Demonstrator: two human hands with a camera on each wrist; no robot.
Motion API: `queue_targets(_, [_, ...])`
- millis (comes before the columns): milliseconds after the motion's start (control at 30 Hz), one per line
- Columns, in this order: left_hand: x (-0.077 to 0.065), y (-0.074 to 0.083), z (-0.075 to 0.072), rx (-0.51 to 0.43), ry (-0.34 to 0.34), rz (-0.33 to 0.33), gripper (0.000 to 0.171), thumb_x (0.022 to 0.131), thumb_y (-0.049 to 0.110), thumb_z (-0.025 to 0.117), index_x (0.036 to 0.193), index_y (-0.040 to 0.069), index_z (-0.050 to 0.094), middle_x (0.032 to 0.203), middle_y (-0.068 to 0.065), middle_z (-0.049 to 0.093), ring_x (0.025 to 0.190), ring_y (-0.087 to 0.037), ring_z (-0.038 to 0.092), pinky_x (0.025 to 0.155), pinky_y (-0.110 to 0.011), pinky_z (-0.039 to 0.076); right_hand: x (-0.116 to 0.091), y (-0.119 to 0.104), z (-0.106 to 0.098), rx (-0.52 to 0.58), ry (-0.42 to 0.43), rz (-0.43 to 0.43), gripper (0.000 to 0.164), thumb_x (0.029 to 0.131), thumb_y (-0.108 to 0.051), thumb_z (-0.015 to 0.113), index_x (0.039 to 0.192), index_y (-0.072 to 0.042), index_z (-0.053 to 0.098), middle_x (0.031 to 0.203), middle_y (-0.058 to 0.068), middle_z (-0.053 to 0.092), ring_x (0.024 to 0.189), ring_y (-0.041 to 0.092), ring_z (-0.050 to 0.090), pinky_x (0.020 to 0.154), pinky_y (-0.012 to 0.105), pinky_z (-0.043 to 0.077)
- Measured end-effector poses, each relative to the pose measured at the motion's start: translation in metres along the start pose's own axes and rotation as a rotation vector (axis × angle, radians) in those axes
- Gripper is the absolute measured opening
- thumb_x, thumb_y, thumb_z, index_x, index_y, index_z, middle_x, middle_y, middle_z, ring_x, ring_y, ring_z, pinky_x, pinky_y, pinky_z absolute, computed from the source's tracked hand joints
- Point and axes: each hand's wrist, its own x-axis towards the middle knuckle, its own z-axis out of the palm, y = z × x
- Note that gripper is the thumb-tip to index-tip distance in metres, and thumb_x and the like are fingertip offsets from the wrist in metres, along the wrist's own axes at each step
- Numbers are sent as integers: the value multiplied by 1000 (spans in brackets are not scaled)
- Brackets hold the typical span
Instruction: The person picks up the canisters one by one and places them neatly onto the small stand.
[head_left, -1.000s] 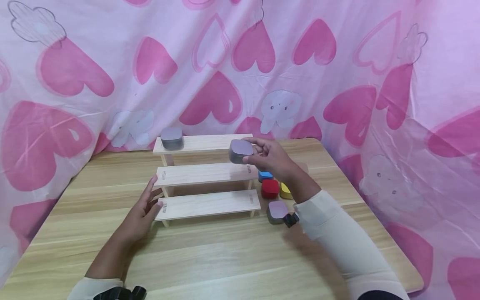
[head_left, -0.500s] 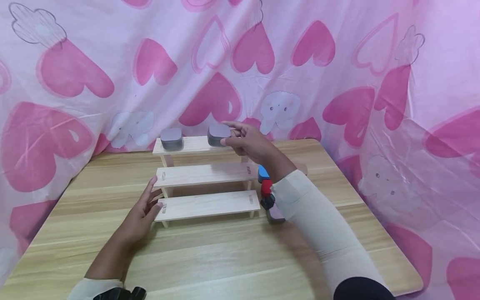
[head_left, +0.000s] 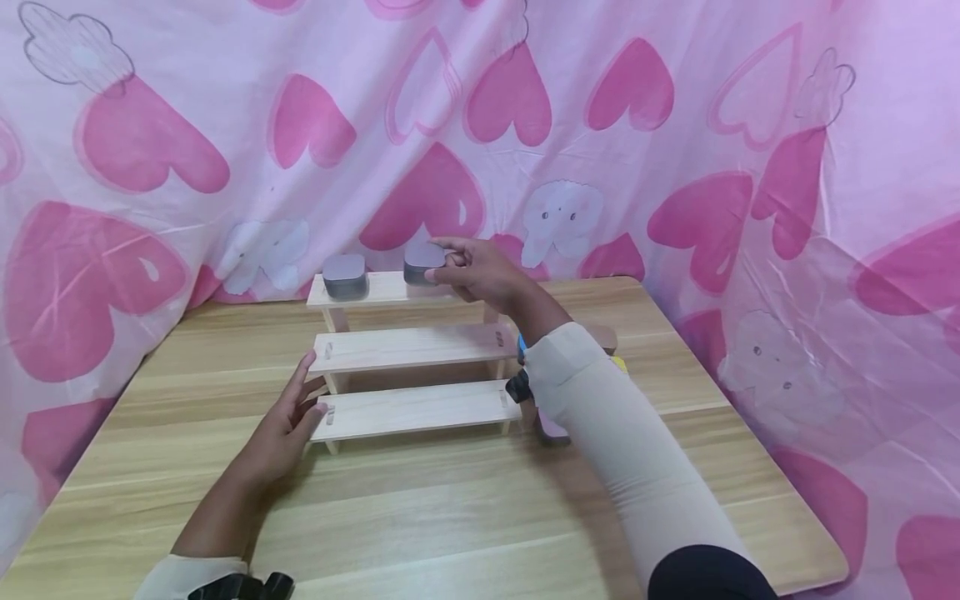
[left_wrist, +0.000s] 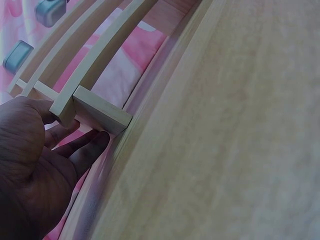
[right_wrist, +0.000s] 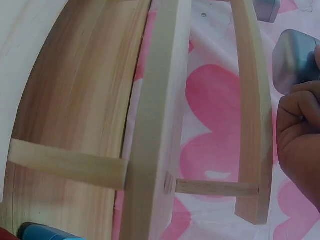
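Observation:
A three-tier wooden stand point(head_left: 408, 410) rises in steps on the table. My left hand point(head_left: 279, 437) grips its left end, thumb at the lowest board; the left wrist view shows the fingers point(left_wrist: 92, 150) bent beneath that board by the leg. At the top tier, my right hand point(head_left: 483, 271) pinches a grey rounded-square block point(head_left: 422, 264) between thumb and fingers, from its right side. The block is close over the top board in the head view. Another grey block point(head_left: 345, 277) stands on the left end of that same board.
Right of the stand, partly hidden by my right sleeve point(head_left: 607, 425), are a blue block point(head_left: 521, 343), a purple-topped block point(head_left: 553, 432) and a bit of yellow block point(head_left: 619, 364). A pink heart-print curtain point(head_left: 420, 75) hangs behind the table point(head_left: 390, 525).
My right hand has carried the grey block left and back, from over the stand's right side to the top tier. My left hand has stayed at the stand's left end.

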Motion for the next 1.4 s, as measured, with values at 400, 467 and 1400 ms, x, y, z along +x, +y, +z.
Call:
queue_targets(400, [-1, 1, 0, 11, -2, -8, 88, 116, 25, 54, 171, 53, -8, 174, -29, 36, 155, -58, 44, 102, -1, 38, 11, 3, 4, -63, -33, 31, 56, 102, -11, 77, 155, -20, 61, 75, -2, 45, 59, 13, 36, 53, 25, 28])
queue_targets(467, [-1, 1, 0, 8, -3, -8, 88, 116, 25, 54, 171, 53, -8, 174, -29, 36, 155, -58, 44, 101, -1, 37, 11, 3, 5, -59, -20, 44, 55, 101, -11, 78, 154, -21, 63, 80, -1, 49, 61, 14, 38, 53, 25, 28])
queue_targets(1400, [-2, 0, 1, 22, 0, -5, 87, 117, 26, 53, 172, 50, -10, 174, -30, 36, 153, -59, 45, 118, -30, 50, 14, 1, 9, -73, -28, 111, 61, 101, -6, 77, 158, -18, 57, 74, -2, 49, 60, 11, 38, 52, 24, 25])
